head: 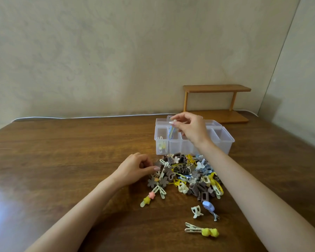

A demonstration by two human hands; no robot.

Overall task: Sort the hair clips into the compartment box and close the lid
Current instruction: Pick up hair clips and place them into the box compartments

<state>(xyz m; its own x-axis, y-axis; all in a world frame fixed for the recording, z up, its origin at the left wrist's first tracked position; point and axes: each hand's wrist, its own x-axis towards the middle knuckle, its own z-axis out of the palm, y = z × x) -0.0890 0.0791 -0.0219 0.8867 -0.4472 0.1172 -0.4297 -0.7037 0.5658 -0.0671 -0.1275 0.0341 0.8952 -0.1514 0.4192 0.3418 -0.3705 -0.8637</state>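
Note:
A clear plastic compartment box (224, 142) stands open on the wooden table, its lid (210, 122) tipped back behind it. My right hand (191, 129) hovers over the box and pinches a blue snap clip (171, 132) above the second compartment from the left. The leftmost compartment holds a few pale clips (161, 144). In front of the box lies a pile of hair clips (187, 176) in brown, yellow, cream and blue. My left hand (135, 169) rests at the pile's left edge, fingers curled onto a clip there.
Loose clips lie nearer me: a cream claw (196, 211), a blue clip (210, 209), a yellow-tipped clip (201, 230), a pink and yellow one (147, 199). A small wooden shelf (216, 102) stands behind the box against the wall. A white cable (80, 117) runs along the table's far edge.

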